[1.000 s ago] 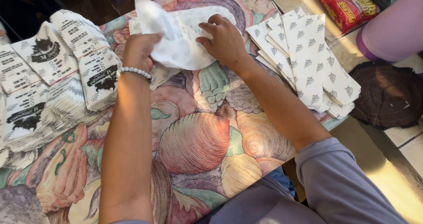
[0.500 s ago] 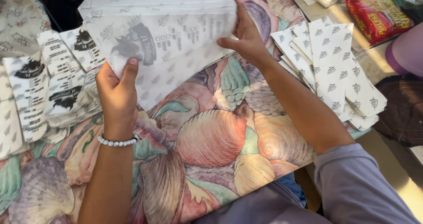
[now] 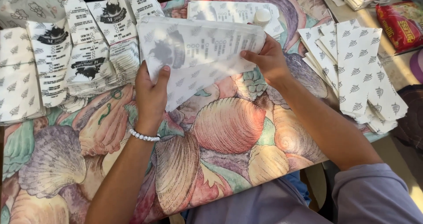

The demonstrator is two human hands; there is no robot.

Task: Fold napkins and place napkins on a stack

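White paper sheet (image 3: 198, 52), held higher a moment ago, now slopes toward the table (image 3: 211, 162) middle. Your left hand (image 3: 150, 94) and right hand (image 3: 266, 59) pinch its lower corner and right edge, beside the bag stacks (image 3: 66, 61).

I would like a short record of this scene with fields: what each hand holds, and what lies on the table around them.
left hand: grips the lower left edge of the white printed paper sheet
right hand: holds the sheet's right edge
sheet state: lifted off the table, partly folded
surface: shell-patterned tablecloth
left of hands: overlapping stacks of white printed paper bags
right of hands: fanned pile of white leaf-patterned paper sheets
behind sheet: small white round cap
far right: red snack packet
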